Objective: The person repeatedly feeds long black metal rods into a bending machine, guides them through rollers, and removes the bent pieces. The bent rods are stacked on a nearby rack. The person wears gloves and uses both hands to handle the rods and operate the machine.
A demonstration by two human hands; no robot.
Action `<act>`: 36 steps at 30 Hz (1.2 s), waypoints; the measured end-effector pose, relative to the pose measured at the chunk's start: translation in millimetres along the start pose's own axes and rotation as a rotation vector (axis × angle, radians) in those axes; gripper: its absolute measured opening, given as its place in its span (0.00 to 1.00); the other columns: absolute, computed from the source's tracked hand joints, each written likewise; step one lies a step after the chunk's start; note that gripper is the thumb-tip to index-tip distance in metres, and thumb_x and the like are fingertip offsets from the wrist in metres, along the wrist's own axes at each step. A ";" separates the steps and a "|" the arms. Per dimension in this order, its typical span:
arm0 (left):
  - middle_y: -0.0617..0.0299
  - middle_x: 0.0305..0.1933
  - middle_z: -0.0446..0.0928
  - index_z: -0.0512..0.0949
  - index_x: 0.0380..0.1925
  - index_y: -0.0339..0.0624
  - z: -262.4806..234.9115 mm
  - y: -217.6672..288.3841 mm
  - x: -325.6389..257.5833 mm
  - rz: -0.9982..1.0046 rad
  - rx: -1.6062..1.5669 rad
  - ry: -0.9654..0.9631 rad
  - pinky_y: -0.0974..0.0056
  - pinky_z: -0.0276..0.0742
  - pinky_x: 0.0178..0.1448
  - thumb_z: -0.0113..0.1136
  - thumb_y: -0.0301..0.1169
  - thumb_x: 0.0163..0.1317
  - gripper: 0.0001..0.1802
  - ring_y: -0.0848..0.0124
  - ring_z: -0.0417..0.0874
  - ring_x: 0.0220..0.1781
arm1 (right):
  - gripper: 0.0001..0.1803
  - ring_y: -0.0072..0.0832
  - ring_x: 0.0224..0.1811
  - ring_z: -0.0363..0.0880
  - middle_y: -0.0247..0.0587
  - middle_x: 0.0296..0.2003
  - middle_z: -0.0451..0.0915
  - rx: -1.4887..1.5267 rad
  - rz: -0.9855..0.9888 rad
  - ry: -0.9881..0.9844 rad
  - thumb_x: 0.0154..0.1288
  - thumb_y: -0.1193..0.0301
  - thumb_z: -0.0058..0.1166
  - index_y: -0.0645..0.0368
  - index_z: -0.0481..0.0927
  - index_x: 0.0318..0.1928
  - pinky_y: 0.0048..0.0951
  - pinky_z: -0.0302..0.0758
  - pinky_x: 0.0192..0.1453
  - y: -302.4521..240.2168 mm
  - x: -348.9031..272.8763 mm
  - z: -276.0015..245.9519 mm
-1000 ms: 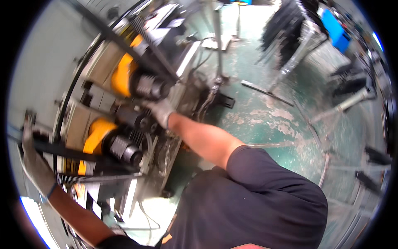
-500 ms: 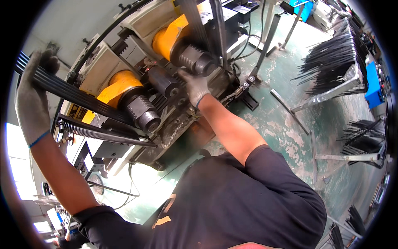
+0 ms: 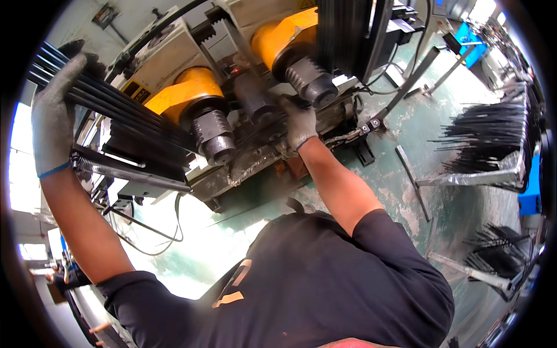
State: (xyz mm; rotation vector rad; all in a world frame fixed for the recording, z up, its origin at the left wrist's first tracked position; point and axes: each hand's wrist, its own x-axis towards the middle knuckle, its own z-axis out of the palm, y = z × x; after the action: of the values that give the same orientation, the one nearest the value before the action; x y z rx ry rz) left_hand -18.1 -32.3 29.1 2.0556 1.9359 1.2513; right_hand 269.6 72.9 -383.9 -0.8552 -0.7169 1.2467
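Observation:
My left hand [image 3: 56, 110], in a grey glove with dark finger coating, is closed around a bundle of thin black rods [image 3: 125, 107]. The rods slope down toward the machine's left ridged spindle [image 3: 213, 132]. My right hand [image 3: 301, 123], gloved as well, reaches in between the dark central block [image 3: 252, 97] and the right ridged spindle [image 3: 308, 78]. Its dark-coated fingers look curled; what they hold, if anything, is hidden. A yellow housing [image 3: 187, 90] sits behind the left spindle, and another yellow housing [image 3: 284, 35] behind the right one.
A coil spring [image 3: 127, 174] on a bar runs below the left rods. More black rods [image 3: 343, 37] stand upright at the right spindle. On the right, a metal rack [image 3: 481, 178] carries a heap of black rods [image 3: 481, 136]. Cables hang under the machine.
The whole view has shifted, so the machine sits farther right. My left hand still grips the rods. My right hand is now closer to the right spindle, its fingers more curled.

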 end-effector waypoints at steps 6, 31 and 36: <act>0.52 0.50 0.89 0.86 0.54 0.39 -3.9 -1.0 -2.0 -0.097 -0.059 -0.040 0.60 0.79 0.68 0.60 0.46 0.74 0.23 0.62 0.90 0.56 | 0.15 0.28 0.50 0.83 0.41 0.50 0.86 -0.029 -0.001 -0.051 0.67 0.74 0.66 0.67 0.84 0.52 0.33 0.75 0.57 14.2 8.5 -11.0; 0.55 0.54 0.88 0.79 0.64 0.48 -25.7 -35.9 6.5 0.015 0.176 -0.083 0.62 0.89 0.64 0.49 0.24 0.78 0.20 0.65 0.90 0.56 | 0.15 0.28 0.44 0.84 0.40 0.47 0.86 0.137 0.240 -0.045 0.72 0.69 0.63 0.65 0.84 0.53 0.32 0.81 0.47 -12.5 -7.3 2.1; 0.52 0.55 0.87 0.80 0.64 0.42 -11.7 8.7 -21.8 0.377 0.681 0.034 0.62 0.87 0.63 0.49 0.20 0.76 0.20 0.63 0.89 0.57 | 0.13 0.30 0.49 0.83 0.39 0.50 0.85 0.079 0.222 0.017 0.71 0.75 0.59 0.66 0.84 0.53 0.34 0.77 0.60 -25.1 -15.2 0.4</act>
State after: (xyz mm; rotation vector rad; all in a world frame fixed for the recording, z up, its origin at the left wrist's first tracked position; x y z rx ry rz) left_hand -15.3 -58.3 30.7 2.8333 2.2903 0.7058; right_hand 279.1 55.5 -362.2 -0.8963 -0.5660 1.4539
